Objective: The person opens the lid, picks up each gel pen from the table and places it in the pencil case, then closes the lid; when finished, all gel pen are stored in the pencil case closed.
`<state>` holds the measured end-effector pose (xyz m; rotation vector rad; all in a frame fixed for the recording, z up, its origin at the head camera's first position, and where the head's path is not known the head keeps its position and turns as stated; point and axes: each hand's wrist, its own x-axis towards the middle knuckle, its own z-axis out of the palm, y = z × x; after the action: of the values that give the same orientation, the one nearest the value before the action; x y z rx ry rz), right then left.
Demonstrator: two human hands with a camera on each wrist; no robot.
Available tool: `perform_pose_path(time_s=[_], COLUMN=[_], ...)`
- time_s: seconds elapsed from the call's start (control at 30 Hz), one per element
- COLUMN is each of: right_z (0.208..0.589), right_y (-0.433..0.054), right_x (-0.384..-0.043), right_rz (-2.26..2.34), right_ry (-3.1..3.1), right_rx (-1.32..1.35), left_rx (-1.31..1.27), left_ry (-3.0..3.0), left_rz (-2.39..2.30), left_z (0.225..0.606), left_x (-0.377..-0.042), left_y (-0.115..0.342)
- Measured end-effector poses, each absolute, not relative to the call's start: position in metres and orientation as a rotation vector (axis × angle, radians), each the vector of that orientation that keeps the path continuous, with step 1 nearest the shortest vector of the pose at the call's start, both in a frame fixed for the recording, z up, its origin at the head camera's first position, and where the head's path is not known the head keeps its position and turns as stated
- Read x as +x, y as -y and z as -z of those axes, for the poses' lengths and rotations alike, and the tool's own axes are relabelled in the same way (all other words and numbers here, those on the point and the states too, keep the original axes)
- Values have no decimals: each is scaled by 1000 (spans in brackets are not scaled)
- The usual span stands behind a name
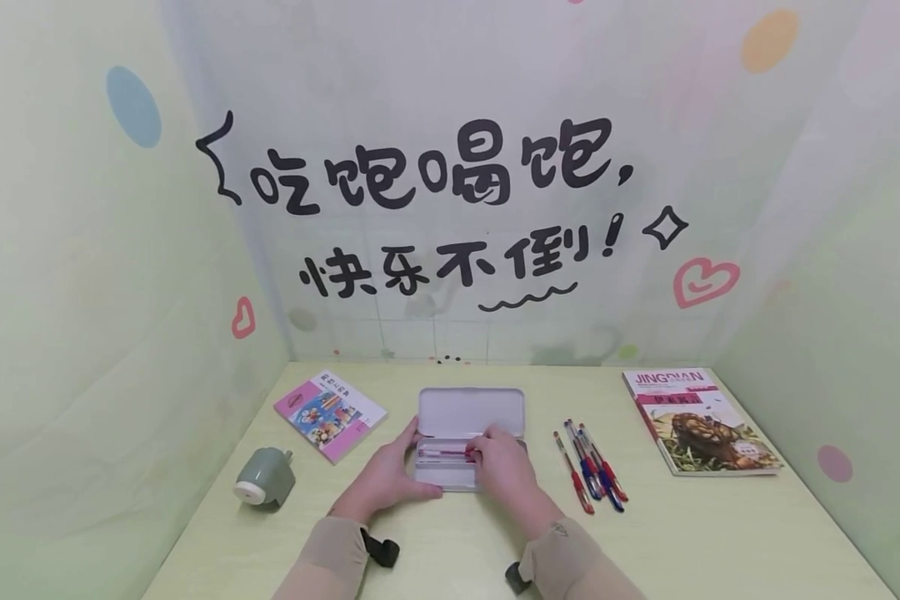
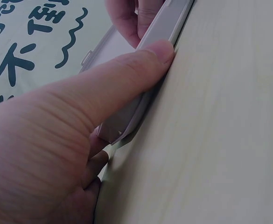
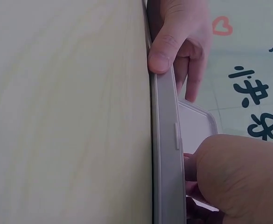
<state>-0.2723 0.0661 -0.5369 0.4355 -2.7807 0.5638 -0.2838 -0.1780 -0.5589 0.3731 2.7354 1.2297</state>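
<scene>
An open light-grey pencil case [image 1: 471, 411] stands on the table with its lid raised at the back. My left hand [image 1: 386, 479] holds the case's left end; in the left wrist view its thumb [image 2: 131, 70] presses the front edge, the other fingers round the end. Over the right part of the case, my right hand [image 1: 506, 467] pinches the red end of a pen [image 1: 442, 452] lying lengthwise in the rear compartment. In the right wrist view the case's front wall [image 3: 166, 140] hides the pen and most of the right fingertips.
Several red and blue pens [image 1: 588, 467] lie to the right of the case. Farther right is a magazine [image 1: 705, 425]. A pink-and-white booklet [image 1: 330, 415] lies back left, with a grey-green pencil sharpener [image 1: 273, 475] in front of it. Printed fabric walls [image 1: 457, 333] enclose the table.
</scene>
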Motion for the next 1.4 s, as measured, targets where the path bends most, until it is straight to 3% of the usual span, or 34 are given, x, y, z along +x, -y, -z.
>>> perform_pose_path(time_s=[0.9,1.4], right_z=[536,536], right_y=[-71,-140], right_x=[-273,-265], right_rz=[-640,-835], right_ry=[2853,2724], right_rx=[439,144], left_rx=[351,359], left_ry=[-2722,-2726], left_rz=[-1233,-1230], left_z=[558,558], left_x=[-282,-282], left_y=[177,177])
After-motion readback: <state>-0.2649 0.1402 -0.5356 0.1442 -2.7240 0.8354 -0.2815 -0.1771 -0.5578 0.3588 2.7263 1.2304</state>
